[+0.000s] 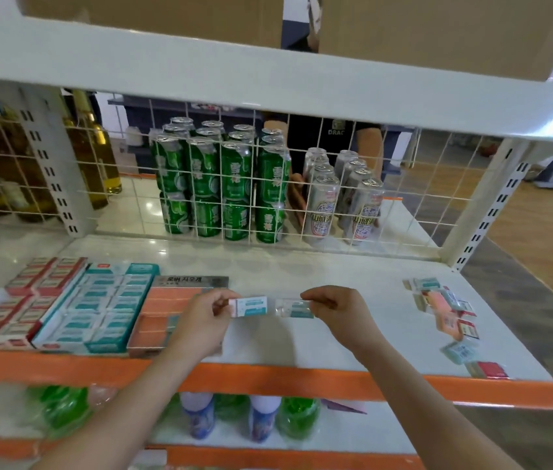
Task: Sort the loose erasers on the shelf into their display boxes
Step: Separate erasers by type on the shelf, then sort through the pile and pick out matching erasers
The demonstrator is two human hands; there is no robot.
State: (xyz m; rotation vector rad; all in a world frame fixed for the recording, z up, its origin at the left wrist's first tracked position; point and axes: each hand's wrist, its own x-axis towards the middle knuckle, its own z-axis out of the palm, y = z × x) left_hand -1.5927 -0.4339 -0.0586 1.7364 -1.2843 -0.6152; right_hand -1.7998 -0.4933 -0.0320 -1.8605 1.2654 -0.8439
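Observation:
My left hand [208,312] pinches a teal-and-white eraser [249,306] above the white shelf [302,269]. My right hand [334,307] pinches a second teal eraser [297,308] right beside it, a little blurred. Three display boxes stand at the shelf's left: a red one [27,293], a teal one [105,303] and an orange one [166,307], each holding rows of erasers. My left hand hovers over the orange box's right edge. A loose pile of erasers [446,310] in teal, orange and red lies at the right of the shelf.
A wire grid [268,184] closes the shelf's back; green cans [220,184] and silver cans [342,201] stand behind it, and a person in black beyond. An orange strip [302,381] edges the shelf's front. Bottles [227,418] sit on the shelf below.

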